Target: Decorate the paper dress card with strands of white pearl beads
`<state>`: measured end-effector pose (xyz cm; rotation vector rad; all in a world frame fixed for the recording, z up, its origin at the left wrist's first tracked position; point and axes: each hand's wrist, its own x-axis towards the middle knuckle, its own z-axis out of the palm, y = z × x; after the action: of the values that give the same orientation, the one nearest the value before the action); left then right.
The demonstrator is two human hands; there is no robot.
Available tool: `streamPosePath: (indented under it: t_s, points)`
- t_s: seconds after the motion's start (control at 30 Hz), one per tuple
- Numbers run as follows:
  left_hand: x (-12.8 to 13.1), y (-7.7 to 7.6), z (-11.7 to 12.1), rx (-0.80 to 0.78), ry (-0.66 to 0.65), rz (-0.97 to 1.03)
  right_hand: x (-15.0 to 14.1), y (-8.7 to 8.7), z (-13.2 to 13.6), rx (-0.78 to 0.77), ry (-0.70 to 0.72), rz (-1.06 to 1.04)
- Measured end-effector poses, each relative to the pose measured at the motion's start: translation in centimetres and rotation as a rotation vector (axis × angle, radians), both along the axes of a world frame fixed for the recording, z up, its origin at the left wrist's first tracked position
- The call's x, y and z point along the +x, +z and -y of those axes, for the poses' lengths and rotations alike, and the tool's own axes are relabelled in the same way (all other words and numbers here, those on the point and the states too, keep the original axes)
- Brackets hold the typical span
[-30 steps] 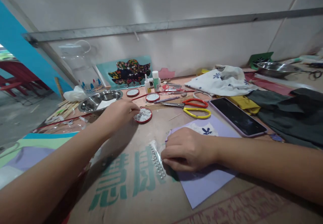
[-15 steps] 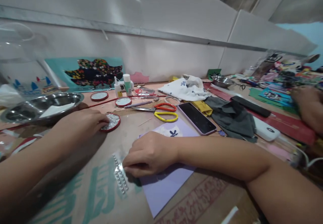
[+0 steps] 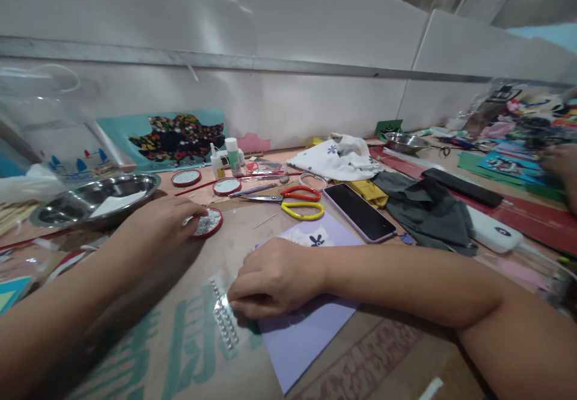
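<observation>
My left hand (image 3: 164, 225) reaches to a round red-rimmed lid (image 3: 211, 223) holding small silvery bits. Its fingers are drawn together over the lid's near side; whatever they pinch is hidden. My right hand (image 3: 273, 280) is closed, fingertips at the edge of a clear sheet of stick-on pearls (image 3: 225, 323) with rows of silvery beads. Under this hand lies a sheet of purple paper (image 3: 297, 349). A white fabric cutout with a dark blue flower (image 3: 317, 239) rests on the paper, partly covered by my right forearm.
Scissors (image 3: 302, 210) with red and yellow handles lie beyond my hands, beside a phone (image 3: 359, 212). Glue bottles (image 3: 233, 158), more red-rimmed lids (image 3: 227, 186) and a metal bowl (image 3: 151, 178) stand behind. Grey cloth (image 3: 424, 213) lies right. Another person's hand (image 3: 561, 165) is at far right.
The view has shifted slightly, so everything sits a little further right. My left fingers have moved slightly over the lid; my right hand keeps its place at the pearl sheet.
</observation>
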<state>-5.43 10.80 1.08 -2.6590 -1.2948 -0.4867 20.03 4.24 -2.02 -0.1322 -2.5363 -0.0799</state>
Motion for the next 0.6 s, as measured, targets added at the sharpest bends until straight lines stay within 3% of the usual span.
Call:
streamPosePath:
  t_s: [0.23,0.6]
  points:
    - [-0.01,0.15,0.11,0.0,0.034,-0.06,-0.01,0.12,0.11,-0.011,0.017,-0.04]
    - [-0.01,0.63,0.0,-0.023,0.036,-0.088,0.09,0.49,0.2,-0.042,-0.016,0.117]
